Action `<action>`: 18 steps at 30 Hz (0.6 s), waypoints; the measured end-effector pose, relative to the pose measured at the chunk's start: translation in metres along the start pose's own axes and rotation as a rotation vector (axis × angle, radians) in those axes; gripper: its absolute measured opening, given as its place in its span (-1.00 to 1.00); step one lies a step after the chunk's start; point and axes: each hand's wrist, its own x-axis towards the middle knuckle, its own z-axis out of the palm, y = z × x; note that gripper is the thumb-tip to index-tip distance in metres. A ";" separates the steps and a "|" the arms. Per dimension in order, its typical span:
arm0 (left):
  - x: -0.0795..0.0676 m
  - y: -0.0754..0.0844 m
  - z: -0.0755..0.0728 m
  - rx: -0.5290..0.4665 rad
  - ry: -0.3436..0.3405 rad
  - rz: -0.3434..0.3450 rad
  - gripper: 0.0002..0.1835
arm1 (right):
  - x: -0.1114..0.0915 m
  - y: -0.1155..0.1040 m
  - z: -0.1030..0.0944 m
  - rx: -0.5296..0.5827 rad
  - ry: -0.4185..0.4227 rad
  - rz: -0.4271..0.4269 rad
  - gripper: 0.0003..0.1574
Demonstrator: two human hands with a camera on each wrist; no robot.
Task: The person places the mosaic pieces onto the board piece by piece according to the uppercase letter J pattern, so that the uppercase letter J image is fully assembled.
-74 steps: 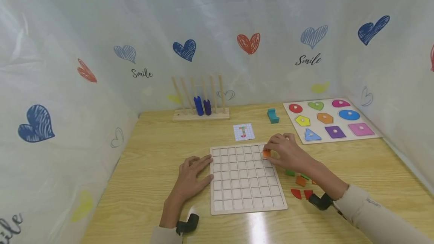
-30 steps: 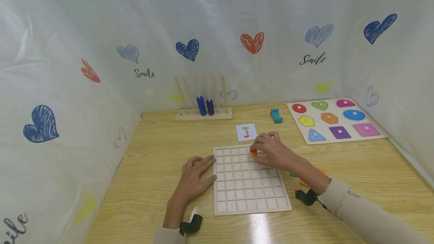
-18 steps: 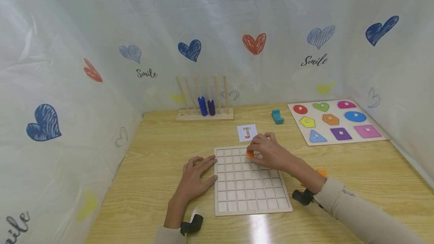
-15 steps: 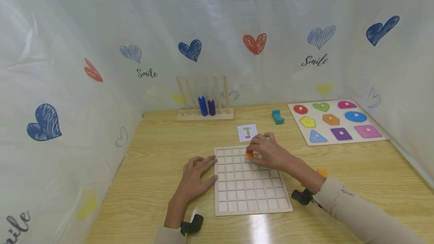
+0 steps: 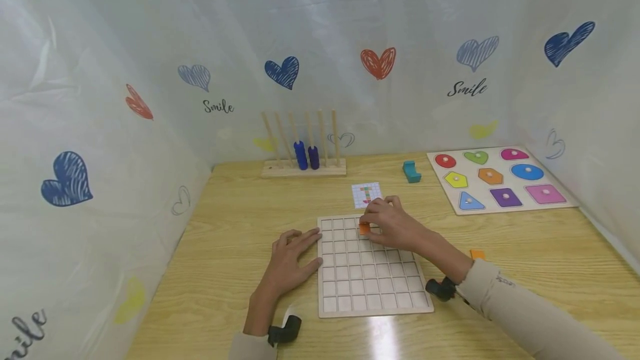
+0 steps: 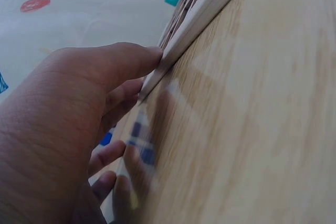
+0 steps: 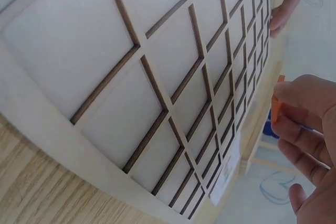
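A pale wooden grid board (image 5: pixel 350 288) lies on the table, its square recesses bare where they show. Over its far rows, my right hand (image 5: pixel 395 225) pinches a small orange square tile (image 5: pixel 364 229) between thumb and fingers. In the right wrist view the orange tile (image 7: pixel 277 100) is held edge-on above the board. My left hand (image 5: pixel 290 260) rests at the board's left edge with fingers spread. In the left wrist view the left thumb (image 6: pixel 126 64) touches the board's rim. Just beyond the board lies a card (image 5: pixel 360 198) with a coloured J-shaped pattern, partly hidden by my right hand.
Another orange piece (image 5: pixel 477 254) lies right of the board, partly behind my right forearm. A peg stand (image 5: pixel 327 170) with blue and purple pieces stands at the back. Near it are a teal block (image 5: pixel 411 172) and a shape puzzle board (image 5: pixel 480 198).
My right hand has carried the orange tile leftward from the board's far right corner to the middle of its far rows. The left hand has kept its place at the edge.
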 end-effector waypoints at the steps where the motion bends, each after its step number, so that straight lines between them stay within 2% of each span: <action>1: 0.000 0.000 0.000 -0.001 -0.001 0.000 -0.40 | 0.001 0.000 0.001 -0.003 0.000 -0.002 -0.81; 10: 0.001 -0.002 -0.001 -0.002 -0.033 -0.021 -0.39 | 0.011 -0.004 0.002 0.006 -0.014 -0.012 -0.85; 18: 0.000 -0.001 0.000 -0.003 0.011 0.022 -0.41 | 0.019 -0.008 0.006 0.005 -0.058 -0.016 -0.82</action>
